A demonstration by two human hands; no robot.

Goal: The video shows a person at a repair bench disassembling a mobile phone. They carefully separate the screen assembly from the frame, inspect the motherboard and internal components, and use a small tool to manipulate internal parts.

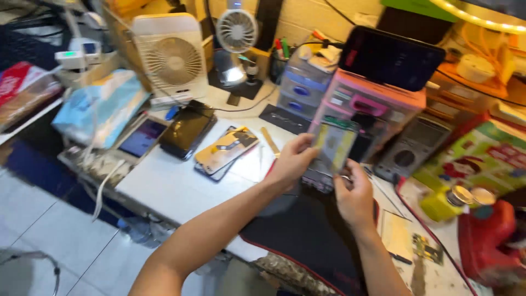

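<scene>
— Forearms come up from the bottom edge, both reaching over the black mat [312, 230]. What do they carry?

— Left hand [293, 161] and right hand [353, 197] share one flat card-like packet [333, 145], yellowish with a green top strip. It is held up off the surface, in front of the pink drawer box [372, 101]. Left fingers are closed on its left edge; the right hand's fingers pinch its lower right corner.

— How much room is around them?

— Left of the hands the white surface [164, 186] is fairly open up to its front edge, where a cable [107, 183] hangs over. Farther back lie a stack of phones [224, 151], a dark phone [186, 131] and a small tablet [142, 137].

— And to the right?

— Crowded. A multimeter [411, 148] sits just behind the right hand, a yellow bottle [444, 203] and a red object [487, 241] near the right edge, and a small circuit board [427, 249] beside the mat. A white fan [172, 55] stands well back.
</scene>
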